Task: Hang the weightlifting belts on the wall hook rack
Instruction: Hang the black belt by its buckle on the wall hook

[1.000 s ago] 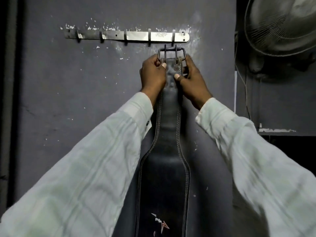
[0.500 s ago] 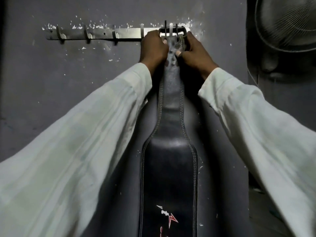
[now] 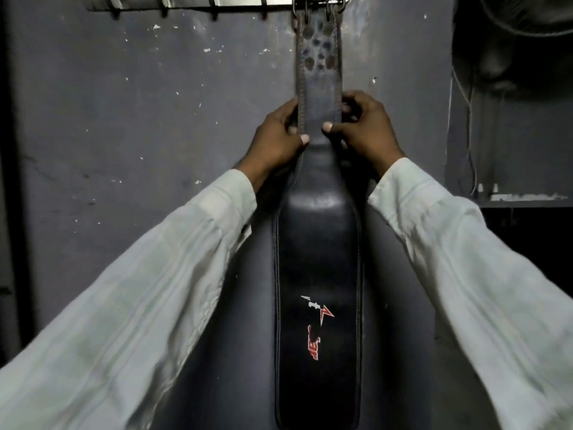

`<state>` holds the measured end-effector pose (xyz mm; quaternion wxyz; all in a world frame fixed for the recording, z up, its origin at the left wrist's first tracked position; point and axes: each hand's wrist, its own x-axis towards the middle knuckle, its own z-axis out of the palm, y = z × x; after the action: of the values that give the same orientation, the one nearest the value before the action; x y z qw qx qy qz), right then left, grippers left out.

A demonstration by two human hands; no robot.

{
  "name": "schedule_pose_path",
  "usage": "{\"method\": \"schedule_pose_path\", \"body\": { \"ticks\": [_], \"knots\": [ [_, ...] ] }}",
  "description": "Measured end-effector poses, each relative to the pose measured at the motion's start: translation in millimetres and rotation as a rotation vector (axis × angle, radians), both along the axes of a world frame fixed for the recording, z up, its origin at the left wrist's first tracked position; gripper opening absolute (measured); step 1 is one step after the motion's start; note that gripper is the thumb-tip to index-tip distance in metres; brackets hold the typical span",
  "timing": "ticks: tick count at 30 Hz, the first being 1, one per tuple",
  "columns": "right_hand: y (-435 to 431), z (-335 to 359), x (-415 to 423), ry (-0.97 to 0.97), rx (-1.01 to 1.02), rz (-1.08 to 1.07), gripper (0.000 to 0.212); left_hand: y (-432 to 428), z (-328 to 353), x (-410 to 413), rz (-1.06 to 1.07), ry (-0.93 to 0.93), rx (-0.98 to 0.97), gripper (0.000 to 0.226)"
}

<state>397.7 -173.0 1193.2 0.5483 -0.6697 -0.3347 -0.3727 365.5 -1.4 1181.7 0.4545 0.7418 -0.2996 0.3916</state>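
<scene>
A black leather weightlifting belt [image 3: 317,259] with a red and white logo hangs straight down the grey wall. Its metal buckle [image 3: 319,3] sits at the rightmost hook of the steel hook rack [image 3: 192,3] along the top edge. My left hand [image 3: 279,138] pinches the left edge of the narrow strap, thumb on the front. On the strap's right edge my right hand [image 3: 362,131] grips at the same height. Both hands are well below the buckle.
The other hooks [image 3: 164,3] on the rack to the left carry nothing. A fan [image 3: 511,32] stands at the upper right, with a cable [image 3: 469,125] running down to a ledge [image 3: 527,200]. A dark vertical frame [image 3: 12,181] borders the left edge.
The buckle went up from below the rack onto the rightmost hook. Both hands have slid down from the buckle to the strap's narrow part. The view has tilted downward.
</scene>
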Motion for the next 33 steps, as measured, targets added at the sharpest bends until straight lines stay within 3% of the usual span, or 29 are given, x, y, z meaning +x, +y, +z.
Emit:
{"method": "schedule_pose_path", "body": {
  "ticks": [5,11,17,20,24,29,33],
  "knots": [
    [-4.4,-97.2,-11.7,0.196,-0.043,0.071,0.035,16.4,-80.9,-13.6,-0.12,0.194,-0.021,0.066],
    [-16.8,-141.7,-27.6,0.501,-0.023,0.226,0.037,11.3,-138.4,-26.5,-0.172,0.344,-0.308,0.062],
    [0.9,-150.0,-25.2,0.374,-0.003,-0.195,0.044,-1.8,-144.1,-29.5,0.217,0.21,-0.302,0.051],
    [-0.2,-164.9,-35.6,0.355,0.035,-0.189,0.046,2.1,-157.0,-29.5,0.185,0.203,-0.281,0.055],
    [-7.1,-194.2,-29.2,0.521,-0.017,-0.015,0.06,16.6,-195.9,-24.1,0.078,0.321,-0.295,0.06],
    [2.4,-199.1,-27.1,0.483,-0.043,-0.299,0.074,5.5,-202.7,-27.7,0.273,0.221,-0.292,0.059],
    [-0.2,-209.2,-37.8,0.502,-0.08,-0.34,0.076,1.9,-221.9,-35.7,0.201,0.277,-0.308,0.055]
  ]
}}
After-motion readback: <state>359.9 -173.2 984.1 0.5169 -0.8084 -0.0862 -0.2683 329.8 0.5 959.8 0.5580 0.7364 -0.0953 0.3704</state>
